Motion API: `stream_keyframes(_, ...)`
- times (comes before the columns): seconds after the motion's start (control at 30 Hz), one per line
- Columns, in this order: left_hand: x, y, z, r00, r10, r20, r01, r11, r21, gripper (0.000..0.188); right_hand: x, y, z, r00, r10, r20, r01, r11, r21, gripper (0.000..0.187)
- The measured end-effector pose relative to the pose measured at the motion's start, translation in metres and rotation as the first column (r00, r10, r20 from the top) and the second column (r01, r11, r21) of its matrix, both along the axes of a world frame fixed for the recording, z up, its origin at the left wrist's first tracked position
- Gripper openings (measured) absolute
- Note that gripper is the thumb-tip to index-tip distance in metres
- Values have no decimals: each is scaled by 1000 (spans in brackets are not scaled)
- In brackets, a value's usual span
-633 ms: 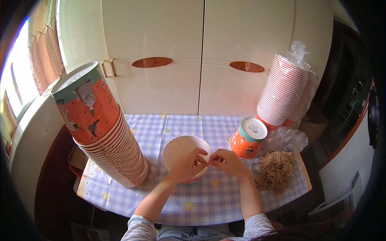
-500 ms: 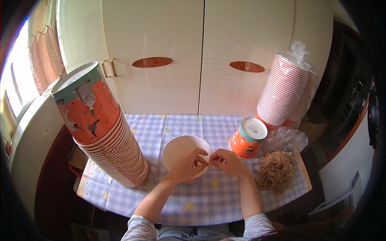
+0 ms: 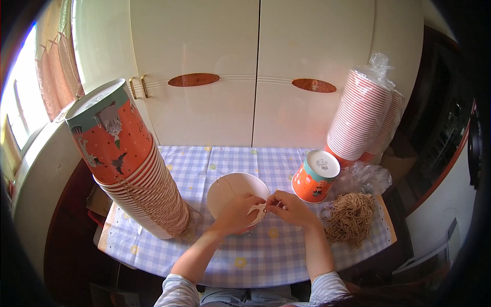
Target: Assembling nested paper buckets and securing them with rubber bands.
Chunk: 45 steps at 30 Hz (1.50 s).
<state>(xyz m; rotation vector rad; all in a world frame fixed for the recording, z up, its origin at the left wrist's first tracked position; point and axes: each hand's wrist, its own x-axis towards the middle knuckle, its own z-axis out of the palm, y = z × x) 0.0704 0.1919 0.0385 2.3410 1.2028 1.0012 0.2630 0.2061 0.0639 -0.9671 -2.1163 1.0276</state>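
An open paper bucket (image 3: 220, 197), white inside, stands at the middle of the table. A thin tan string (image 3: 228, 185) hangs from the far left of its rim and runs down inside towards my hands. At the bucket's near right rim my left hand (image 3: 238, 211) is closed in a pinch, its wrist over the near side. My right hand (image 3: 286, 207) pinches right beside it, thumb and fingertips together. The fingertips of both hands almost meet on the string at the rim. The bit of string between them is very small and partly hidden.
A tall leaning stack of upturned paper buckets (image 3: 138, 179), draped with strings, stands at left. On the right are an upturned orange bucket (image 3: 311, 181), a bundle of tan strings (image 3: 350, 219), crumpled clear plastic (image 3: 363, 177) and wrapped bucket stacks (image 3: 358, 110). A checked cloth (image 3: 204, 266) covers the table.
My left hand's fingers have lowered and bent in closer to the rim. My right hand stays at nearly the same place, still pinching. The bucket has not moved.
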Motion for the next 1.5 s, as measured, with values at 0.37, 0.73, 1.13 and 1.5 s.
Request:
stream_keyframes(0.37, 1, -7, 9, 997, 62, 36, -56, 989, -138, 15, -1, 0, -2, 999, 20, 25, -20, 1000, 5, 13)
stream_keyframes(0.73, 1, -10, 21, 984, 41, 171, -30, 998, -63, 14, -8, 0, -7, 999, 11, -40, -17, 988, -151, 16)
stream_keyframes(1.13, 1, -17, 21, 956, 153, -249, -201, 963, -179, 22, -6, 13, -27, 958, -21, -288, -72, 949, -308, 9)
stream_keyframes(1.5, 14, -13, 18, 994, 99, 44, -75, 921, -382, 28, -4, 12, -22, 967, -86, -238, 13, 957, -289, 10)
